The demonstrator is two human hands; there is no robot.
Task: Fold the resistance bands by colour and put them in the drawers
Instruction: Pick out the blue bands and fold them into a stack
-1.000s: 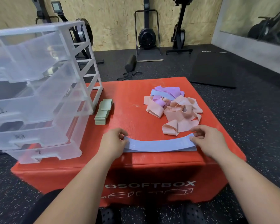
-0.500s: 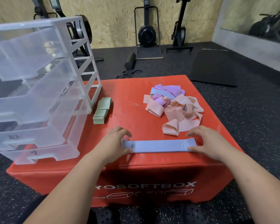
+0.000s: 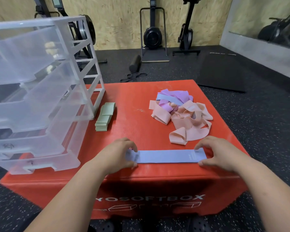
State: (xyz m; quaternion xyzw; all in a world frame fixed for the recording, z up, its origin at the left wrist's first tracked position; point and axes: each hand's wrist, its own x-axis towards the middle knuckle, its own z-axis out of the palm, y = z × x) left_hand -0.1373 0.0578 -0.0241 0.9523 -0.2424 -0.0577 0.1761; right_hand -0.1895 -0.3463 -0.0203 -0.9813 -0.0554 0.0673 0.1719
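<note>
A light blue resistance band (image 3: 166, 156) lies flat and straight near the front edge of the red soft box (image 3: 132, 101). My left hand (image 3: 114, 156) pinches its left end between curled fingers and thumb. At the band's right end my right hand (image 3: 221, 153) holds the corners with fingertips and thumb. Behind the band is a loose pile of pink bands (image 3: 187, 121) mixed with purple bands (image 3: 174, 94) and another blue band (image 3: 167, 97). A stack of folded green bands (image 3: 104, 119) lies beside the clear plastic drawer unit (image 3: 40, 97) at the left, whose drawers stand pulled out.
The drawer unit fills the box's left side. Dark rubber gym floor surrounds the box. A black mat (image 3: 223, 72) lies at the back right, a foam roller (image 3: 135, 63) and exercise machines (image 3: 152, 36) by the plywood wall.
The curved blue band has been pulled straight and laid flat on the box. Both hands stay at its ends, fingers now curled onto the corners.
</note>
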